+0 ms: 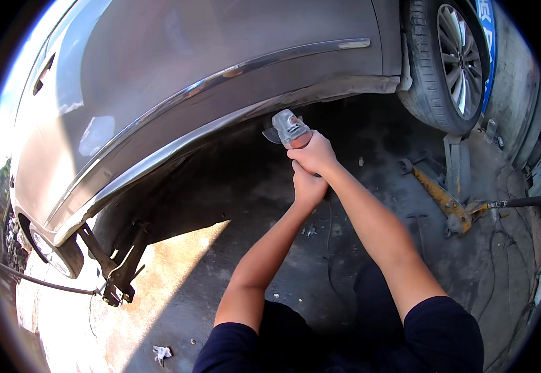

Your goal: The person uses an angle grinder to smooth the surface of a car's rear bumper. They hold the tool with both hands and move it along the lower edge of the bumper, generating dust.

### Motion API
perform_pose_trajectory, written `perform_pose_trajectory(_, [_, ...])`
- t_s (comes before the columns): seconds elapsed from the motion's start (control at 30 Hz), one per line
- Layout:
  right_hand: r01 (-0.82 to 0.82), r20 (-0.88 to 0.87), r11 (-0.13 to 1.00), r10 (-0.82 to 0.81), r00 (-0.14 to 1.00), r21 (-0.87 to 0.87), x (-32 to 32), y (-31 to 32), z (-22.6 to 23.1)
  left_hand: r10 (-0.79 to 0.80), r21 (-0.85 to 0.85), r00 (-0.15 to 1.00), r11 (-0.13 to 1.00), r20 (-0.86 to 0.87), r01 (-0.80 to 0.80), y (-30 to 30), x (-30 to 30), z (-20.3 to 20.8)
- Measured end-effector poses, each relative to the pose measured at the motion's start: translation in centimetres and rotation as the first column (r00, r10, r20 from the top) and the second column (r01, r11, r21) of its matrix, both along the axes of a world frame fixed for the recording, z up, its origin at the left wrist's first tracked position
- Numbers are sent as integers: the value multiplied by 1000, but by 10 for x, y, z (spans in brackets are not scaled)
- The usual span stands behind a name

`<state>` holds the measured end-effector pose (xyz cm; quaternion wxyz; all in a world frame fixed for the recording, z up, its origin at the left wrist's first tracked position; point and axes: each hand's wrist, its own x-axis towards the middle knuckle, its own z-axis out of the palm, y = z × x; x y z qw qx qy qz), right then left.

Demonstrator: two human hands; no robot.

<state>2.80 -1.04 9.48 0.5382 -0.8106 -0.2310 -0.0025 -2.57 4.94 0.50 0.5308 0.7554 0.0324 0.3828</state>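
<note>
Both my hands hold an angle grinder (289, 127) out in front of me, below the lower side of a grey-brown car (270, 56). My right hand (316, 153) is wrapped round the body just behind the metal head. Behind it, my left hand (309, 188) is closed round the rear of the tool, partly covered by the right. A disc (271, 135) shows at the left of the head, close to the worn sill (345, 87); whether they touch I cannot tell. From the tool's rear a dark cord (329, 248) hangs to the floor.
The car stands raised, its wheel (459, 62) at the upper right. Below that wheel lies a yellow floor jack (443, 196) with a long handle. A dark scissor-like lift (118, 273) stands under the left end. Crumpled white scrap (162, 354) lies on the floor.
</note>
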Motion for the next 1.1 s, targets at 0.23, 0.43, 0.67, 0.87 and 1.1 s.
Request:
perform_pose_trajectory(0.23, [-115, 81, 973, 133, 988, -198, -38, 12, 18, 122, 52, 990, 991, 68, -126, 7, -17, -11])
perform_pose_trajectory(0.43, [-102, 64, 981, 114, 991, -168, -33, 0, 19, 34, -24, 998, 999, 46, -33, 0, -17, -5])
perform_pose_trajectory(0.67, [-228, 58, 945, 247, 967, -234, -18, 5, 8, 138, 6, 987, 990, 77, -139, -3, -6, -27])
perform_pose_trajectory(0.87, [-239, 146, 971, 234, 961, 18, -25, 7, -28, 261, 211, 964, 946, -53, -245, 15, -21, -42])
perform_pose_trajectory(1.1, [-393, 217, 919, 386, 897, -11, -19, 37, -26, 346, 216, 938, 917, -19, -334, 39, -21, -42])
